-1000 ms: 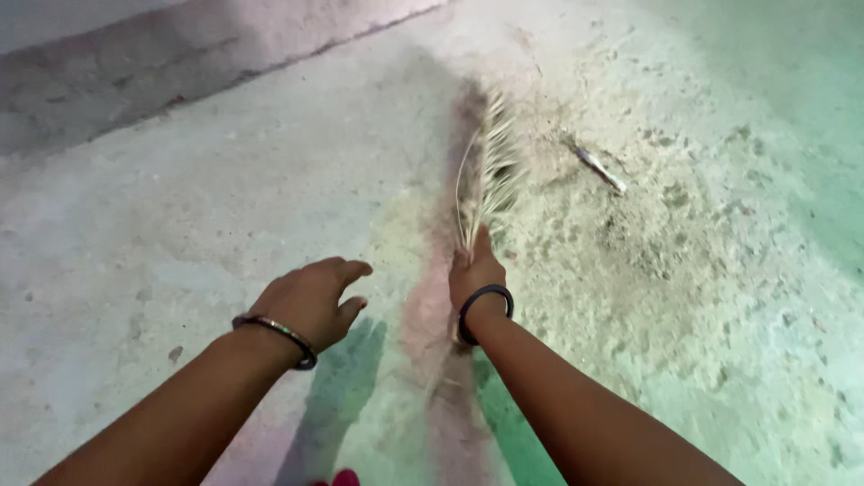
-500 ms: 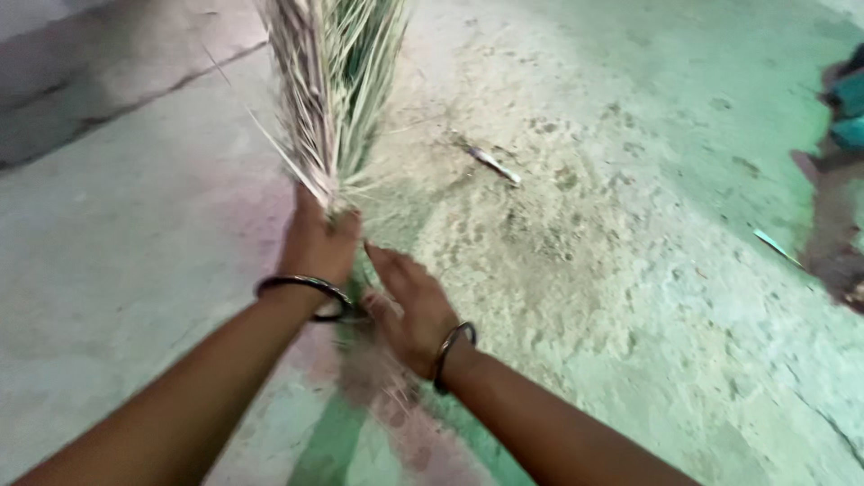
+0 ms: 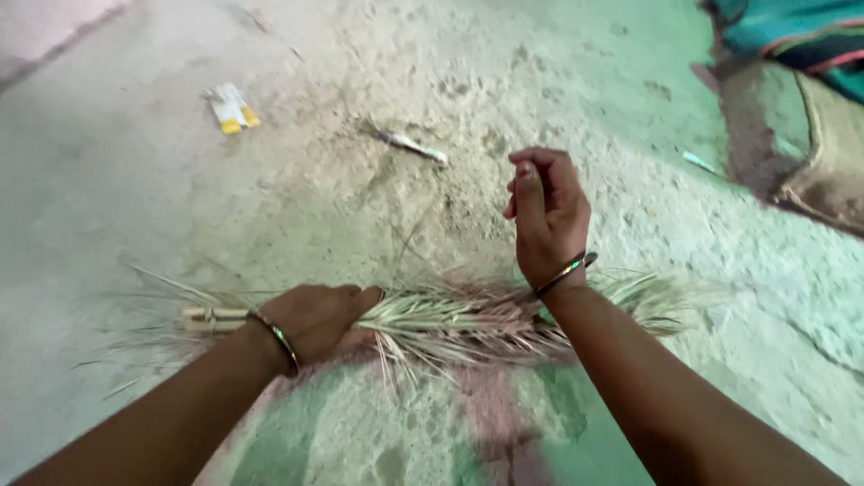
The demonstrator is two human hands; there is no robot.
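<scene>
- A person looks down at their own two bare arms, a bangle on each wrist, over a dusty concrete floor (image 3: 135, 207).
- The left hand (image 3: 319, 317) lies clenched around a broom of dry palm-leaf strips (image 3: 450, 319), which rests sideways on the floor, its bound handle end (image 3: 209, 319) poking out to the left.
- The right hand (image 3: 547, 211) is lifted above the fanned bristles, grasping nothing, fingers loosely curled; whether a thin strand is pinched there is hard to tell.
- To handle the bundle well, the left grip should stay firm near the binding so the strips do not splay, while the free hand gathers strays evenly.
- Nearby lie a small yellow-and-white wrapper (image 3: 231, 107), a short stick (image 3: 414, 146) and a folded cloth (image 3: 810, 45) at the top right.
- Half a second earlier the broom stood upright in the left hand; now it lies flat, and the right hand has risen clear of it.
</scene>
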